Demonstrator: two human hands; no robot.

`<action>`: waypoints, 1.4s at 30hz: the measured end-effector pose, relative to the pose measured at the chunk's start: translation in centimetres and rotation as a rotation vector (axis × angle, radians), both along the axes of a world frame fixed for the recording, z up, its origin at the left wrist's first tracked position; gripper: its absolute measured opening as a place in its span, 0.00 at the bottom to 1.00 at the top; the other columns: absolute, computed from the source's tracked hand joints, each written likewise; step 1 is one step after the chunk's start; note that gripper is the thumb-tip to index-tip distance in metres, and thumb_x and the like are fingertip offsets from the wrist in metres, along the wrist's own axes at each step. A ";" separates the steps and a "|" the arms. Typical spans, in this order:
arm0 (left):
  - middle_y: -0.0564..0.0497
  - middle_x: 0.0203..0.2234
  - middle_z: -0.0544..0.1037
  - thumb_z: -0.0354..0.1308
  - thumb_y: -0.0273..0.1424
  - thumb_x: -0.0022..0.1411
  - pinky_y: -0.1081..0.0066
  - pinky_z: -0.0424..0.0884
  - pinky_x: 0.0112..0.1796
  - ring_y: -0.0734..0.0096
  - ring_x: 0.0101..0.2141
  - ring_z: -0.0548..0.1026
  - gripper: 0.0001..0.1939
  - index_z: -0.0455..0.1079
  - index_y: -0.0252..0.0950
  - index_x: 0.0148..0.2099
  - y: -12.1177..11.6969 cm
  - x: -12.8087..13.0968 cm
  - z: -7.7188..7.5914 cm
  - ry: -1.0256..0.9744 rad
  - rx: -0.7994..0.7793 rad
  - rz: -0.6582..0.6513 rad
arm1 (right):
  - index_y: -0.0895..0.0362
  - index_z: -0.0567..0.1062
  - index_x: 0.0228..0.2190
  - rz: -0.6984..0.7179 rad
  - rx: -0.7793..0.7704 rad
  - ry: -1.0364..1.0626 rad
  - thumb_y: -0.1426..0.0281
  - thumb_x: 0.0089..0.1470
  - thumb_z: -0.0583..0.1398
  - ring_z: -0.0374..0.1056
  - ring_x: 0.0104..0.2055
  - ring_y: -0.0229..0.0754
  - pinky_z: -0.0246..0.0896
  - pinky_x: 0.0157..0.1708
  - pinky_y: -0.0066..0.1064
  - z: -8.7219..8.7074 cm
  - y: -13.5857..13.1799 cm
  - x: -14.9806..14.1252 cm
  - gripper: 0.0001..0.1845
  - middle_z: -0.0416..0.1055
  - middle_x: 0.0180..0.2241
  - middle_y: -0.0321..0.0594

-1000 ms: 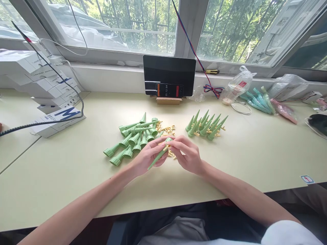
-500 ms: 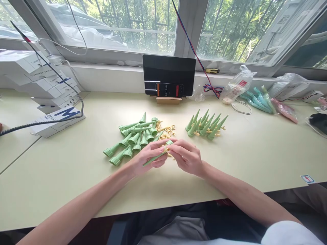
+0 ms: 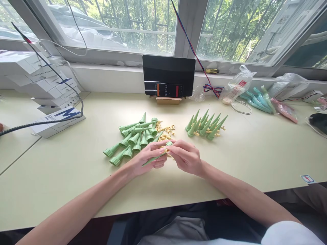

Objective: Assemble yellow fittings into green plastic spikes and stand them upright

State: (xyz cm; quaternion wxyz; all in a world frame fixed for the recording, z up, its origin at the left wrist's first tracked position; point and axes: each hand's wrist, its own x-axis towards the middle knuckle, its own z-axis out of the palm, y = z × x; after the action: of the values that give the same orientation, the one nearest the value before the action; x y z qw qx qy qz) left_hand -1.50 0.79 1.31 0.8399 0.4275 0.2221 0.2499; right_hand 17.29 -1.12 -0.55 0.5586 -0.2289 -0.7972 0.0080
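Note:
A green plastic spike (image 3: pixel 155 158) lies across my left hand (image 3: pixel 148 157), whose fingers are wrapped around it; the point faces down and left. My right hand (image 3: pixel 187 157) pinches a small yellow plastic piece (image 3: pixel 167 150) against the side of that spike, near its wide end. Just beyond my left hand is a loose pile of green spikes (image 3: pixel 136 139), hollow ends toward me. Beside them lie small yellow pieces (image 3: pixel 167 130), partly hidden by my hands. Farther right stand several green spikes (image 3: pixel 205 126), points up, with yellow pieces sticking out of their sides.
A phone (image 3: pixel 169 90) showing a timer leans on a black tablet (image 3: pixel 168 69) at the back. White boxes (image 3: pixel 55 85) are stacked at the left, with a dark cable (image 3: pixel 67 119) crossing over. Plastic bags (image 3: pixel 237 85) and a coiled red-blue wire (image 3: pixel 214 90) lie back right.
Both hands stay nearly still over the table, with the spike and yellow piece held together. The spike has barely shifted, and the phone's timer has advanced.

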 end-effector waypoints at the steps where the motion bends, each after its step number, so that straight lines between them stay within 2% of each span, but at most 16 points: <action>1: 0.60 0.18 0.52 0.63 0.36 0.61 0.79 0.48 0.21 0.82 0.19 0.48 0.20 0.72 0.37 0.55 0.0 0.0 -0.1 -0.001 -0.001 -0.001 | 0.53 0.74 0.43 0.003 0.004 0.002 0.79 0.61 0.56 0.68 0.28 0.35 0.73 0.36 0.29 0.1 0.0 0.0 0.12 0.71 0.29 0.39; 6: 0.60 0.19 0.52 0.62 0.35 0.62 0.77 0.48 0.22 0.83 0.18 0.47 0.19 0.72 0.37 0.54 0.1 0.0 -0.4 -0.034 -0.012 0.007 | 0.53 0.74 0.42 -0.038 -0.007 -0.010 0.77 0.62 0.56 0.68 0.27 0.35 0.73 0.35 0.28 0.0 -0.1 0.0 0.11 0.71 0.29 0.39; 11: 0.59 0.19 0.54 0.58 0.36 0.65 0.76 0.48 0.22 0.82 0.18 0.47 0.18 0.72 0.35 0.55 0.2 0.1 -0.6 -0.051 -0.032 0.013 | 0.53 0.74 0.44 -0.019 -0.003 -0.020 0.77 0.61 0.56 0.68 0.28 0.35 0.75 0.42 0.33 -0.4 0.0 0.0 0.12 0.71 0.29 0.38; 15: 0.58 0.19 0.55 0.58 0.36 0.66 0.76 0.47 0.22 0.82 0.18 0.48 0.18 0.71 0.35 0.55 0.3 0.1 -0.7 -0.046 -0.028 0.016 | 0.54 0.73 0.46 0.022 0.026 -0.001 0.79 0.60 0.56 0.69 0.29 0.35 0.75 0.44 0.33 -0.3 0.0 0.0 0.14 0.71 0.30 0.38; 20: 0.58 0.20 0.55 0.61 0.38 0.63 0.76 0.47 0.22 0.83 0.18 0.48 0.19 0.73 0.34 0.54 0.2 0.2 -0.4 -0.028 -0.008 0.025 | 0.53 0.72 0.49 0.033 0.025 -0.002 0.79 0.60 0.57 0.69 0.29 0.35 0.75 0.40 0.31 -0.2 -0.1 0.0 0.17 0.71 0.30 0.39; 25: 0.56 0.23 0.59 0.64 0.36 0.61 0.75 0.46 0.22 0.85 0.18 0.50 0.20 0.73 0.36 0.54 0.1 0.1 -0.2 -0.009 0.029 0.026 | 0.53 0.72 0.49 0.034 0.028 -0.003 0.80 0.60 0.56 0.69 0.28 0.36 0.74 0.37 0.30 -0.1 -0.1 0.0 0.18 0.71 0.30 0.39; 30: 0.57 0.21 0.59 0.65 0.36 0.60 0.75 0.47 0.22 0.84 0.19 0.52 0.21 0.73 0.36 0.54 0.1 0.1 -0.3 0.003 0.066 0.035 | 0.55 0.72 0.47 0.053 0.036 0.003 0.81 0.59 0.57 0.69 0.29 0.36 0.73 0.36 0.30 0.1 -0.1 -0.1 0.17 0.72 0.30 0.39; 33: 0.58 0.19 0.60 0.64 0.37 0.61 0.75 0.49 0.23 0.82 0.19 0.53 0.21 0.72 0.37 0.54 0.0 0.2 -0.2 0.020 0.130 0.092 | 0.55 0.73 0.46 0.027 0.022 -0.003 0.79 0.60 0.56 0.70 0.30 0.36 0.73 0.36 0.30 0.3 0.0 -0.1 0.14 0.73 0.31 0.40; 38: 0.58 0.19 0.63 0.63 0.40 0.62 0.76 0.53 0.22 0.80 0.18 0.60 0.19 0.69 0.39 0.52 -0.1 0.7 0.0 0.051 0.181 0.240 | 0.56 0.74 0.43 -0.036 -0.070 0.002 0.77 0.61 0.56 0.66 0.26 0.35 0.65 0.24 0.25 0.2 0.1 0.0 0.10 0.72 0.30 0.41; 42: 0.58 0.20 0.65 0.61 0.42 0.63 0.77 0.55 0.20 0.78 0.19 0.63 0.18 0.67 0.40 0.51 0.0 0.8 -0.2 0.118 0.239 0.350 | 0.58 0.75 0.42 -0.079 -0.179 0.048 0.75 0.62 0.56 0.63 0.24 0.34 0.65 0.24 0.26 0.1 0.4 0.0 0.09 0.71 0.30 0.41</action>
State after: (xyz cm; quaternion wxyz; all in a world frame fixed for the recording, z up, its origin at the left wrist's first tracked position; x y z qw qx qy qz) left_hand -0.73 0.76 1.12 0.7125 0.4928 0.3108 0.3910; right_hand 17.30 -0.77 -0.49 0.5548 -0.3089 -0.7699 0.0625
